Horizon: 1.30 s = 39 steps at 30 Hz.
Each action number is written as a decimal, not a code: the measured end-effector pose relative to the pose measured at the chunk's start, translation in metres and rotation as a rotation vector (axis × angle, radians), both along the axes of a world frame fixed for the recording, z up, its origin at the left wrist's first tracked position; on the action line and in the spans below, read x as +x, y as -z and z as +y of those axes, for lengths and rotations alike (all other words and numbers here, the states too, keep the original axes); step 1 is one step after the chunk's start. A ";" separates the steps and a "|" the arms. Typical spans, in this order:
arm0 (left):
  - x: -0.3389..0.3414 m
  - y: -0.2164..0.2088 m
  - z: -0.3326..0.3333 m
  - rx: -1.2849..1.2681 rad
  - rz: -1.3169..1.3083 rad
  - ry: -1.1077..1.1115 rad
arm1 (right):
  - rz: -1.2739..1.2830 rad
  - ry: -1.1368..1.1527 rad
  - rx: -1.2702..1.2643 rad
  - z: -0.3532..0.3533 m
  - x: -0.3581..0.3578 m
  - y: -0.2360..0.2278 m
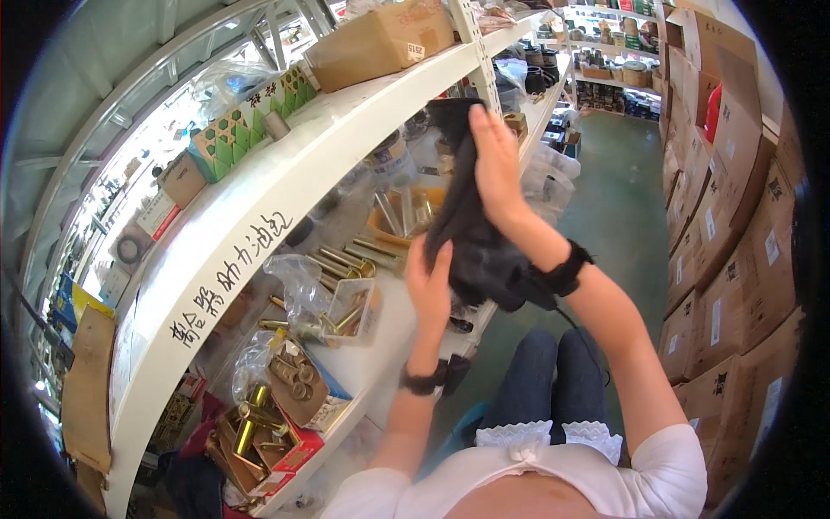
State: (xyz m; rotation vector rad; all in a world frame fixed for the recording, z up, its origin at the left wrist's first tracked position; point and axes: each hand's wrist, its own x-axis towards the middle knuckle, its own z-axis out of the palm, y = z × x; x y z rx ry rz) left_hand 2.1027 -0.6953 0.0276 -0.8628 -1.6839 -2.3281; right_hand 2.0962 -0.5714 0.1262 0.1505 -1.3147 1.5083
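Note:
A limp, dark black cloth (467,190) is stretched between my hands in front of the shelf; its exact kind is unclear, and part of it bunches up below my right wrist. My left hand (428,278) grips its near left edge, thumb and fingers closed on the fabric. Higher up and farther right, my right hand (496,164) holds the cloth along its side, fingers straight and pressed together, thumb hidden. Black bands circle both wrists. Just left of my left hand, a clear plastic tub (353,310) of brass-coloured metal parts sits on the shelf.
A white shelf beam (259,233) with handwriting arches over the parts on the left. Cardboard boxes (303,381) hold more metal fittings, beside an orange bowl (399,216). Stacked cartons (726,285) line the right side, across a green floor aisle (618,173).

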 end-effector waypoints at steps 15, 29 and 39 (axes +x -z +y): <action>-0.018 0.010 -0.020 0.067 -0.234 -0.015 | 0.239 0.303 0.592 -0.030 -0.070 -0.008; -0.019 0.048 0.005 0.159 -0.152 -0.111 | 0.221 0.236 0.799 -0.029 -0.054 -0.017; -0.004 0.034 -0.010 -0.041 -0.056 -0.666 | 0.552 0.168 0.958 -0.082 -0.041 -0.042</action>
